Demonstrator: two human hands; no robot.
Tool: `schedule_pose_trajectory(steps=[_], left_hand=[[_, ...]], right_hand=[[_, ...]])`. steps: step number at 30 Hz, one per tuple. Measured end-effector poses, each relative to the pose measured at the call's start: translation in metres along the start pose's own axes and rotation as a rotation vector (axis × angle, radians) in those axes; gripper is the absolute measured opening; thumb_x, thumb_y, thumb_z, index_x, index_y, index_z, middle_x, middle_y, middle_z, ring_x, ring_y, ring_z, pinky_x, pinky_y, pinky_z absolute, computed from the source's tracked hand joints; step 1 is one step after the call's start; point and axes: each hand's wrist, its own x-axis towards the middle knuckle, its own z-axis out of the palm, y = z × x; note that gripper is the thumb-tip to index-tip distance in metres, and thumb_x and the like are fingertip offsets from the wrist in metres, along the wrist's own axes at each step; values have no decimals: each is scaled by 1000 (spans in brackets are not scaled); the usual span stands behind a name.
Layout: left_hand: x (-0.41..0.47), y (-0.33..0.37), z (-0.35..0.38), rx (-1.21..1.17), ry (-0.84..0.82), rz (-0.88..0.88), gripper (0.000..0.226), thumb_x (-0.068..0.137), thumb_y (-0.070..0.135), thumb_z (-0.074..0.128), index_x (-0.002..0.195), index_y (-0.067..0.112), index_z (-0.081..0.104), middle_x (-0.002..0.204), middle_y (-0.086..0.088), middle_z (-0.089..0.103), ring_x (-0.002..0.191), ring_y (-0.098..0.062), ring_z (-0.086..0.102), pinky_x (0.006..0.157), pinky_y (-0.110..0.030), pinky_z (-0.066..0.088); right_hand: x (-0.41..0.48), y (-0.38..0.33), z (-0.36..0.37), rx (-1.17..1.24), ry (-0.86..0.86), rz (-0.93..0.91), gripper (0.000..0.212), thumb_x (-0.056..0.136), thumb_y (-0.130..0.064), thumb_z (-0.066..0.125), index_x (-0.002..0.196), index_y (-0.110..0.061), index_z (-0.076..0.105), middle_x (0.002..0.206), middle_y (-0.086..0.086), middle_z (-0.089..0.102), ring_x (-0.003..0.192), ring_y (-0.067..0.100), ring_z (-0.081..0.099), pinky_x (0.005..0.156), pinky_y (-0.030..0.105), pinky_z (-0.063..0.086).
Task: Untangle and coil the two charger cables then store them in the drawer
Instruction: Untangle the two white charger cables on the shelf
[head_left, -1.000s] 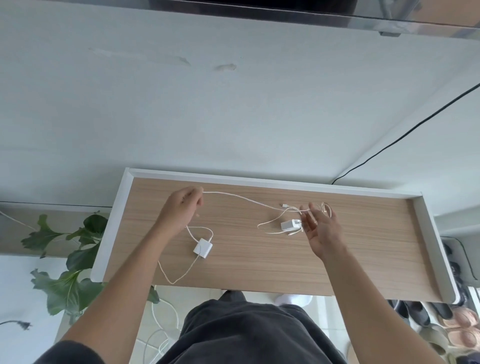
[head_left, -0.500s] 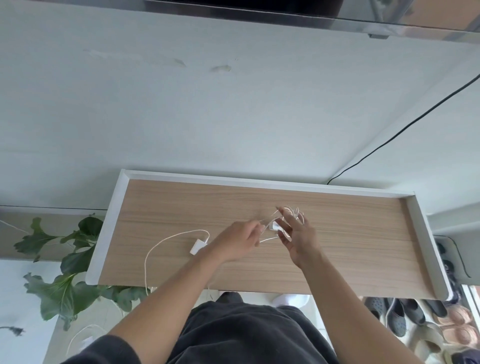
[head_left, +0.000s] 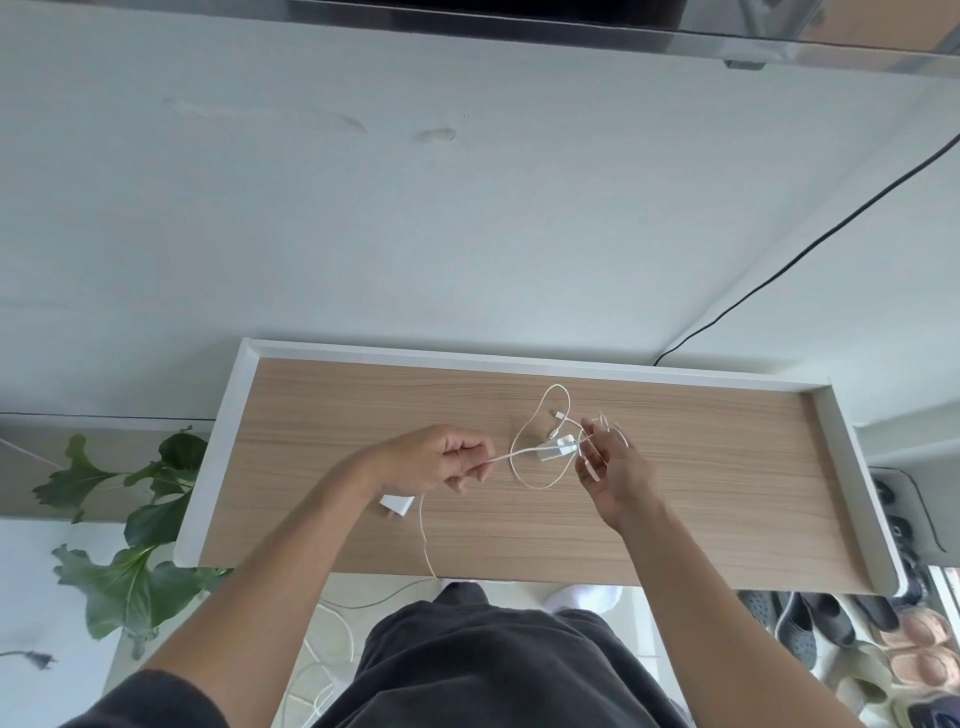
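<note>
wooden drawer (head_left: 727, 493), hands (head_left: 436, 460) (head_left: 621, 475) holding white cables (head_left: 506, 455)

Shows a pulled-out drawer (head_left: 701, 519), wood-grain floor inside a white rim, below a white tabletop (head_left: 467, 234). Carries a white charger plug (head_left: 397, 505) near the front left, with a thin white cable (head_left: 423, 540) just beside it trailing over the front edge. Holds a loop of white cable (head_left: 540, 487) at centre, near a second white adapter (head_left: 563, 446); unclear whether flat on the wood. Adds, on the tabletop, a black cord (head_left: 831, 228) running off right.
</note>
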Motion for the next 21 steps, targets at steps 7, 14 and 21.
schedule_pose_trajectory(steps=[7,14,21], left_hand=[[-17,4,-13,-406,45,173,34,118,25,42,89,16,58,85,-9,39,81,-24,46,106,-60,52],[-18,26,-19,-659,9,340,37,117,11,25,89,10,49,86,-9,40,79,-28,45,98,-54,52],[-13,36,-17,-452,-44,268,36,119,15,34,90,10,54,85,-18,35,83,-29,48,101,-59,51]], right_hand=[[-3,-3,-7,-42,-11,-13,26,107,-26,73,131,-18,76,140,3,78,96,14,73,84,31,56],[-1,-10,-7,-14,-4,0,17,110,-30,70,125,-25,72,133,11,81,108,22,81,86,32,57],[10,-19,-9,110,-110,81,22,111,-20,65,130,-8,65,141,23,74,113,32,82,102,45,66]])
